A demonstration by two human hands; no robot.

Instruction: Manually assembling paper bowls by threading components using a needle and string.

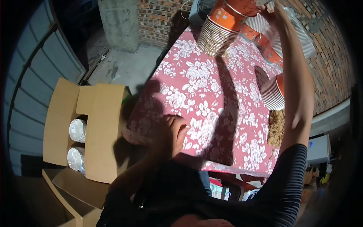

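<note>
Above the far end of the worktop [211, 94], the right hand [273, 11] is raised, its fingers closed on a stack of orange paper cups [221, 28] that hangs tilted beyond them. Whether the grip is full cannot be told, since the fingertips are cut off at the frame edge. The left hand [172, 134] is laid flat, fingers spread and empty, on the flowered cloth near the worktop's near edge. To the left of those fingers, an open cardboard box [100, 132] is seen on the floor.

left hand [172, 130]: flat, palm down | right hand [273, 11]: raised, gripping
</note>
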